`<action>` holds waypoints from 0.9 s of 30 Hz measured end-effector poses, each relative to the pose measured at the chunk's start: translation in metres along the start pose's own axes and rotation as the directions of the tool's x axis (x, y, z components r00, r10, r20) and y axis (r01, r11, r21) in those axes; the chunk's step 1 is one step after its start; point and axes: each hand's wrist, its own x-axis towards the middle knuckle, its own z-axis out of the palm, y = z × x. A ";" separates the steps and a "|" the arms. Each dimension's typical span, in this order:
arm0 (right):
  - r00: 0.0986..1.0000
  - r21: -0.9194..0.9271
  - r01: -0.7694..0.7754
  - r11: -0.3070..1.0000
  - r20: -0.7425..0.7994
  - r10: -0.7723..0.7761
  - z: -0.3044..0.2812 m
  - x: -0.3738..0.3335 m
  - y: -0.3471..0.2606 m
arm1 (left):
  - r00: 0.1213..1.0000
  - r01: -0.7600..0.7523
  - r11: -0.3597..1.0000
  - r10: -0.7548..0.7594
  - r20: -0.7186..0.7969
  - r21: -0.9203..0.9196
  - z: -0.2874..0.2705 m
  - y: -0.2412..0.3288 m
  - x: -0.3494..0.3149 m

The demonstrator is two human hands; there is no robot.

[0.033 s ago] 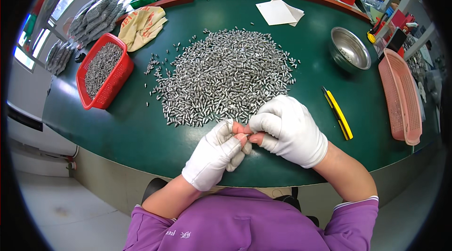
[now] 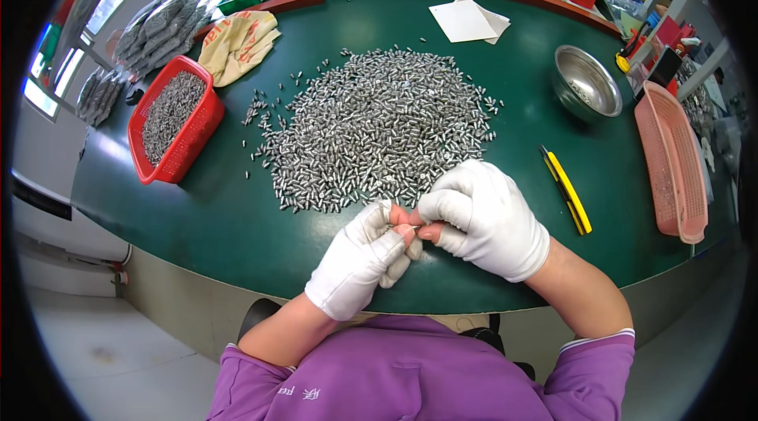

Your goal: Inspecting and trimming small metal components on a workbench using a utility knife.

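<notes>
- My left hand (image 2: 359, 255) is pinched nearly closed, seemingly on a small piece (image 2: 417, 228), mostly hidden between my fingertips.
- My right hand (image 2: 488, 220) pinches the same spot; its bare fingertips probably give better feel than glove cloth.
- The heap of metal pieces (image 2: 379, 129) lies on the worktop (image 2: 525, 105) just beyond both hands, likely for short reaches.
- The yellow cutter (image 2: 567, 190) sits right, apart from the heap, perhaps for elbow room.

Green table (image 2: 525, 113) bears metal parts (image 2: 387, 121); red basket (image 2: 197, 131); bowl (image 2: 598, 78).
</notes>
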 end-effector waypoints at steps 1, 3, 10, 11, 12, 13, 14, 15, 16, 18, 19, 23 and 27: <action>1.000 0.000 0.000 1.000 0.000 0.000 0.000 0.000 -0.001 | 1.000 -0.020 1.000 0.019 0.021 0.007 -0.001 -0.001 0.000; 0.999 0.012 -0.026 1.000 -0.034 0.027 0.000 0.001 -0.002 | 1.000 -0.012 1.000 0.012 0.023 0.021 -0.001 0.001 -0.002; 0.998 0.011 -0.045 0.999 -0.054 0.045 0.001 -0.001 0.005 | 1.000 -0.013 0.998 0.014 -0.019 0.053 0.004 0.006 -0.001; 0.998 0.011 -0.045 0.999 -0.053 0.045 0.001 -0.001 0.004 | 1.000 -0.013 0.999 0.014 -0.020 0.053 0.004 0.006 -0.001; 0.998 0.017 -0.055 0.998 -0.042 0.055 0.001 -0.001 0.002 | 1.000 0.007 0.998 -0.006 -0.011 0.062 0.005 0.006 -0.002; 0.997 0.022 -0.064 0.998 -0.031 0.065 0.001 -0.001 0.002 | 1.000 0.027 0.997 -0.026 -0.003 0.071 0.005 0.007 -0.002; 0.997 0.023 -0.064 0.998 -0.030 0.064 0.002 -0.002 0.002 | 1.000 0.026 0.997 -0.026 -0.004 0.071 0.004 0.006 -0.002; 0.997 0.034 -0.063 0.997 -0.042 0.064 0.003 -0.002 0.003 | 1.000 0.014 0.998 -0.014 0.003 0.058 0.003 0.005 -0.002; 0.997 0.046 -0.061 0.997 -0.053 0.064 0.004 -0.002 0.003 | 1.000 0.002 0.999 -0.003 0.009 0.045 0.003 0.005 -0.002; 0.997 0.064 -0.066 0.996 -0.042 0.069 0.005 -0.002 0.003 | 1.000 -0.004 1.000 0.005 -0.019 0.023 0.004 0.002 -0.002; 0.997 0.081 -0.074 0.994 -0.032 0.076 0.005 -0.002 0.003 | 0.999 -0.011 1.000 0.011 -0.045 0.001 0.005 0.001 -0.002; 0.996 0.124 -0.044 0.991 -0.073 0.054 0.009 -0.002 0.004 | 0.998 -0.011 1.000 0.010 -0.057 -0.014 0.006 0.002 -0.002; 0.998 0.129 -0.037 0.991 -0.046 0.043 0.002 -0.001 0.001 | 0.998 -0.005 1.000 0.005 -0.061 0.008 0.009 0.003 -0.001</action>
